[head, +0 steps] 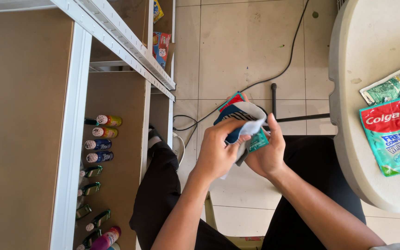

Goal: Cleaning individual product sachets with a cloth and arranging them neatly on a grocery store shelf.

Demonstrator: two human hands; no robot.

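I sit with pale floor tiles (237, 51) open ahead of my knees, but the room to either side is narrow: a white metal shelving unit with brown board shelves (77, 83) stands close on my left, and the curved edge of a cream plastic table (348, 139) comes in close on my right. A black cable (283, 69) runs across the tiles ahead, and a black table leg (274, 99) stands just beyond my hands.

Both hands meet over my lap, between the shelf and the table edge. My left hand (216, 155) is curled, its fingers pinching a grey, white and navy striped cloth (246, 118). My right hand (267, 155) cups a small teal and red sachet (258, 141) from beneath, thumb up along its side. The cloth is wrapped over the sachet, so only a red corner at the top and a teal corner below show.

On the table, well apart from my hands, lie a large teal and red pouch (394, 134) and a crumpled green and silver foil pack (390, 85). On the shelf below stand rows of small bottles with coloured bodies (99, 143); red and blue boxes (161, 46) sit further up.
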